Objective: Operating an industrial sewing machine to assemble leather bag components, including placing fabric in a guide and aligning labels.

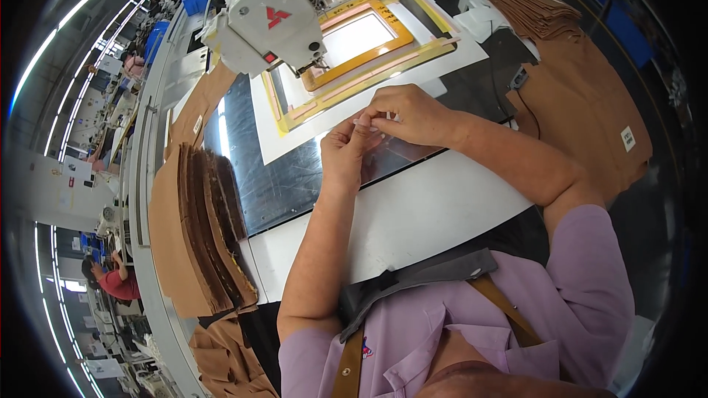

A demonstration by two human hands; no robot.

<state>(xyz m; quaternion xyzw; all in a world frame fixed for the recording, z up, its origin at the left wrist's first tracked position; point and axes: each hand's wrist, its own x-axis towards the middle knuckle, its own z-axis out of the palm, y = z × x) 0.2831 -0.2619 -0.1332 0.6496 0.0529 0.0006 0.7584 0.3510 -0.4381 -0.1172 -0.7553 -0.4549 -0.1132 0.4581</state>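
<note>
My left hand [344, 149] and my right hand [414, 113] meet over the near edge of the dark shiny metal plate [284, 191]. The fingers of both are pinched together, tip to tip. Whatever they hold between them is too small to name; a pale speck shows at the fingertips. Just beyond the hands lies a white sheet [271, 149] carrying a template edged with yellow and pink tape [335, 107]. An orange-yellow clamp frame [398, 33] rests on it, under the white sewing machine head [269, 26].
A thick stack of brown fabric pieces [193, 236] stands at the left. More brown fabric [590, 103] drapes at the right, with a folded pile [532, 11] behind it. A small grey switch box [519, 77] with a cable sits right of the plate. Another person [118, 281] works far left.
</note>
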